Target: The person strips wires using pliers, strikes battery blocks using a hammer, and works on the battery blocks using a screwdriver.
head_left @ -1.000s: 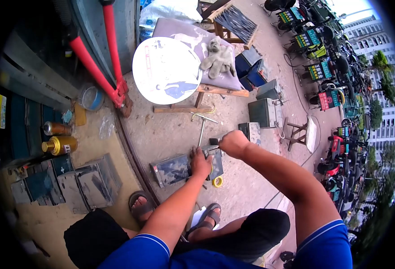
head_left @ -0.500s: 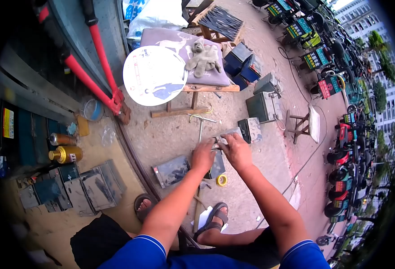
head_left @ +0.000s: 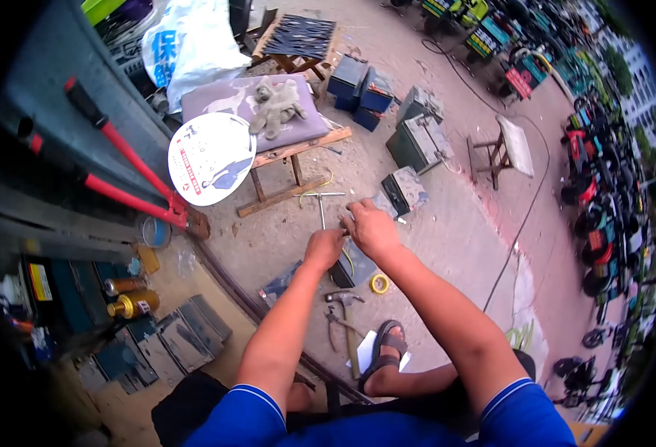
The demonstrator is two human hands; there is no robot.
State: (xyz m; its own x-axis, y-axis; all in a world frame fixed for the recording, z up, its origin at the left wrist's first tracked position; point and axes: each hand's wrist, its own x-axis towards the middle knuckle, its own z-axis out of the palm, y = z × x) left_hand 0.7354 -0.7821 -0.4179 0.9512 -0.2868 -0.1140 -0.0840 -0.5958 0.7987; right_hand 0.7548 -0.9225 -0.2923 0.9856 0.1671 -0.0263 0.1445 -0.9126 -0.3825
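Note:
My left hand (head_left: pixel 324 250) is closed, its fingertips at the near edge of my right hand (head_left: pixel 373 232). My right hand is curled with its fingers bent down, and whatever lies in either grip is hidden. Just below both hands stands a dark battery (head_left: pixel 358 270), with a thin yellow-green strip (head_left: pixel 349 261) across its top. A roll of yellow tape (head_left: pixel 379 283) lies beside that battery. Nearer my feet are a hammer (head_left: pixel 350 328) and a pair of pincers (head_left: pixel 333 331). Beyond my left hand lies a T-handle wrench (head_left: pixel 322 208).
A wooden stool (head_left: pixel 283 153) carries a purple cushion (head_left: pixel 216 93), gloves (head_left: pixel 276 108) and a round white fan (head_left: pixel 205 167). Red bolt cutters (head_left: pixel 138 205) lean at left. More batteries (head_left: pixel 421 141) stand ahead, others (head_left: pixel 186 335) at left. A cable (head_left: pixel 518 238) crosses the ground.
The view has shifted, so the hammer and pincers now show more fully. My hands stay close together over the battery; the metal-looking piece seen between them earlier is now hidden.

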